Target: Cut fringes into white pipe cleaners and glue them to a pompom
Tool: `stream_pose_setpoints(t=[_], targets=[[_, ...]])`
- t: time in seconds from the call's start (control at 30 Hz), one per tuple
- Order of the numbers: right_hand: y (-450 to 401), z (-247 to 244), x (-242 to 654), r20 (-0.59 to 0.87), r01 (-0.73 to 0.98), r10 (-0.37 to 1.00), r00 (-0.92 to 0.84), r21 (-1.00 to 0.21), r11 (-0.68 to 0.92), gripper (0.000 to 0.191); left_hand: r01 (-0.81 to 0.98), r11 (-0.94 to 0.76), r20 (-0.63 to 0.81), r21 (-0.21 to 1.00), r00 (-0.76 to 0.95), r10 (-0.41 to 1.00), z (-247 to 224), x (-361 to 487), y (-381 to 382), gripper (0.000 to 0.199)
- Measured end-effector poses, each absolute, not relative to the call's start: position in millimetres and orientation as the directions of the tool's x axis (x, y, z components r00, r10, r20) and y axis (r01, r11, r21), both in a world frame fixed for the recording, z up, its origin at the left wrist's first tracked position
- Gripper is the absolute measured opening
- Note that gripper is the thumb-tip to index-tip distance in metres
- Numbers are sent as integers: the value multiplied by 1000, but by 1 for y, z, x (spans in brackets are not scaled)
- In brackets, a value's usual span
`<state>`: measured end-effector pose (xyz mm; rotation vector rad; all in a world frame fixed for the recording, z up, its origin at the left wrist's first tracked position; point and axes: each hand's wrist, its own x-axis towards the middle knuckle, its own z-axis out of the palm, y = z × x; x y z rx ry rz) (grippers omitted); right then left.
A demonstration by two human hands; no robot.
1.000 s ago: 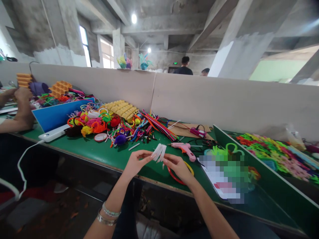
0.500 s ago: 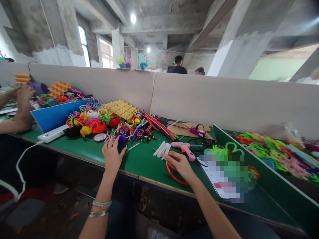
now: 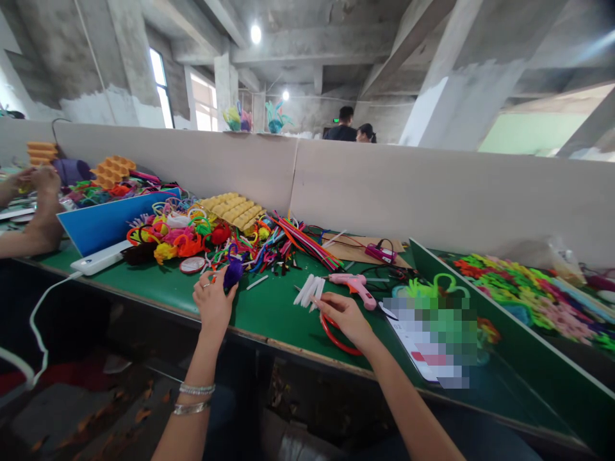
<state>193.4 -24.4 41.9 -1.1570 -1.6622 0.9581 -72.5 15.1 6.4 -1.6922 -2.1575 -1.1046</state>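
Observation:
My left hand (image 3: 213, 301) grips a fuzzy purple ball (image 3: 233, 274) just above the green table (image 3: 269, 314), at the front edge of a heap of coloured pipe cleaners (image 3: 230, 240). My right hand (image 3: 344, 316) holds a small bundle of white glue sticks (image 3: 310, 290) whose far ends rest on the table. A red ring (image 3: 336, 336) lies under my right wrist. A pink glue gun (image 3: 354, 285) lies just beyond my right hand.
A blue panel (image 3: 113, 219) and a white power strip (image 3: 100, 258) sit left. Another person's hands (image 3: 38, 198) work at far left. A green divider (image 3: 461, 301) fences off colourful craft pieces (image 3: 519, 294) on the right. A beige partition (image 3: 384, 186) backs the table.
My left hand let go of the glue sticks, reached left to the pile and closed on the purple ball. My right hand lowered the glue sticks onto the table.

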Motion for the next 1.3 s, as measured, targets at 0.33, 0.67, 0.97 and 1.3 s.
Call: stream_pose_setpoints(t=[0.33,0.67,0.97,1.3], targets=[[-25,44,192,224,278,959,-176,-923,266,30,899,-9,589,439,-280,758,2,-76,21,42],[-24,50,197,222,222,975,-15,-950,220,34,656,-532,615,536,128,778,19,-83,19,48],[-24,52,198,235,175,972,29,-958,227,37,590,-678,491,439,474,731,23,-46,1,46],[-24,51,193,228,153,974,6,-963,224,31,571,-652,504,499,421,754,11,-38,7,45]])
